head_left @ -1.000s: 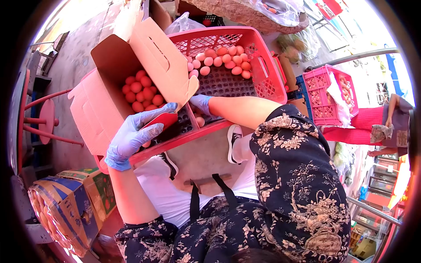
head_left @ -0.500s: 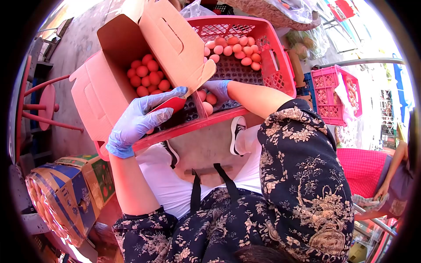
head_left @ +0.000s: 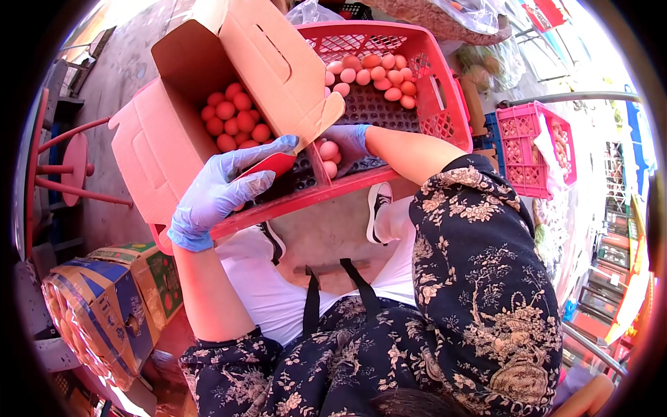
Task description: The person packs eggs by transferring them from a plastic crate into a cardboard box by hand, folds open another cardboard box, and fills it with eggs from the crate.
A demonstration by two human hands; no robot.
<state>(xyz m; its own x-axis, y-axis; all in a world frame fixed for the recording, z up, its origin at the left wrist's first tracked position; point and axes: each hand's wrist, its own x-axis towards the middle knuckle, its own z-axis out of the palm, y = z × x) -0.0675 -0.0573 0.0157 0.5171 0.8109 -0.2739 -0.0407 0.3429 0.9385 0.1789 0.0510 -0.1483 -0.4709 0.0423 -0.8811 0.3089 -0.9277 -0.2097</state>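
My left hand (head_left: 221, 194), in a blue glove, is closed on a red flap (head_left: 272, 167) of the open cardboard box (head_left: 156, 156). Inside that box lies a pile of brown eggs (head_left: 235, 115). The box rests at the left of a red plastic crate (head_left: 389, 170). My right hand (head_left: 353, 140), also gloved, reaches into the crate beside a few eggs (head_left: 329, 151) near the divider. Its fingers are mostly hidden behind the box flap and in shadow. More eggs (head_left: 379, 73) sit along the crate's far side on a dark dimpled tray (head_left: 379, 115).
At the right stands a pink crate (head_left: 521, 142) with eggs. Taped cardboard boxes (head_left: 104, 306) are at the lower left, below a red stool (head_left: 75, 170). A metal rail (head_left: 570, 97) runs along the right. A person's arm (head_left: 587, 397) shows at the lower right edge.
My right hand has shifted slightly among the near eggs, showing them differently. My left hand stays on the flap. The person at the right has moved mostly out of view.
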